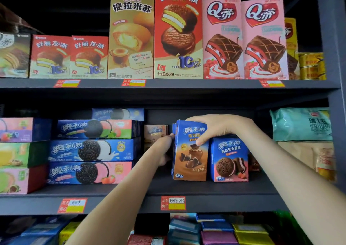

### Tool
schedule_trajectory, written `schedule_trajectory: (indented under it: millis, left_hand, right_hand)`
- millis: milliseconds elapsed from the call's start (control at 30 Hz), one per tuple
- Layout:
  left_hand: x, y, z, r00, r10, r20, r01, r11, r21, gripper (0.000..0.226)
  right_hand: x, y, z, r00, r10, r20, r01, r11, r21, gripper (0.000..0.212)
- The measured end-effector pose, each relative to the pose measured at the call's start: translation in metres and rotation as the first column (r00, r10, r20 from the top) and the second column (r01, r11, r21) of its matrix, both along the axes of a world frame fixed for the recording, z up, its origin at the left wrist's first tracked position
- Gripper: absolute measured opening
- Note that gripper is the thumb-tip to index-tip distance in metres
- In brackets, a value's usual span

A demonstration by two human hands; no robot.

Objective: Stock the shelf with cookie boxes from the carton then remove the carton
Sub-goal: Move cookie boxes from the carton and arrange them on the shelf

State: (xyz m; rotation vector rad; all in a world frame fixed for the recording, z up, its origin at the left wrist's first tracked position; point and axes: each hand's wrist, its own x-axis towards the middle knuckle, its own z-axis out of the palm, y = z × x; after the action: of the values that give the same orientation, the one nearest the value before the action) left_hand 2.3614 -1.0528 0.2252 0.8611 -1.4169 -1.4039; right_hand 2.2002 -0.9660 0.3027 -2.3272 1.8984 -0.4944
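On middle shelf (pixel 187 188), cookie box (pixel 189 156) upright between hands, apparently gripped.

A dark grey shelf (pixel 215 186) with a matt, smooth painted finish, metal by the look of it. On it stands a blue and brown cookie box (pixel 189 162) of printed cardboard with a light sheen, beside a blue cake box (pixel 229 160) of the same glossy card. Stacked blue cookie cartons (pixel 93 150) to the left look smooth and slightly shiny. Paper price labels (pixel 173 203), red and yellow, lie flat on the shelf's front edge. At far right, a pale green bag (pixel 301 125) of soft, crinkled plastic film. On the upper shelf, pink boxes (pixel 243 38) of satin-finish card and gold tins (pixel 311 66) that gleam.
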Motion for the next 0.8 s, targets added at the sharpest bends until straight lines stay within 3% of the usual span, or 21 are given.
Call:
schedule_trajectory:
  millis: [133, 233, 300, 367, 500, 667, 800]
  left_hand:
    - [0.008, 0.007, 0.001, 0.983, -0.18, 0.019, 0.181, 0.981, -0.074, 0.06]
    - [0.023, 0.008, -0.004, 0.918, -0.305, 0.253, 0.347, 0.927, -0.144, 0.074]
    - [0.027, -0.001, -0.011, 0.847, -0.282, 0.451, 0.387, 0.909, -0.158, 0.087]
    - [0.023, -0.008, -0.015, 0.824, -0.2, 0.531, 0.339, 0.924, -0.177, 0.081]
    - [0.015, -0.011, -0.015, 0.83, -0.171, 0.53, 0.318, 0.927, -0.198, 0.07]
    - [0.018, -0.008, -0.014, 0.821, -0.182, 0.541, 0.326, 0.928, -0.181, 0.048]
    - [0.02, -0.01, -0.015, 0.858, -0.155, 0.49, 0.273, 0.946, -0.178, 0.082]
  right_hand:
    - [0.004, -0.001, -0.009, 0.997, -0.018, -0.08, 0.007, 0.991, -0.135, 0.069]
    - [0.005, -0.003, -0.015, 0.978, -0.054, -0.201, 0.0, 0.966, -0.257, 0.069]
    - [0.008, -0.004, -0.018, 0.963, -0.081, -0.258, -0.005, 0.949, -0.315, 0.073]
    - [0.012, -0.003, -0.02, 0.948, -0.113, -0.298, 0.011, 0.946, -0.323, 0.084]
    - [0.017, -0.005, -0.025, 0.903, -0.198, -0.381, 0.06, 0.937, -0.344, 0.112]
    - [0.024, -0.008, -0.027, 0.928, -0.185, -0.322, 0.066, 0.936, -0.346, 0.1]
    - [0.017, -0.005, -0.033, 0.97, -0.095, -0.223, 0.018, 0.946, -0.324, 0.096]
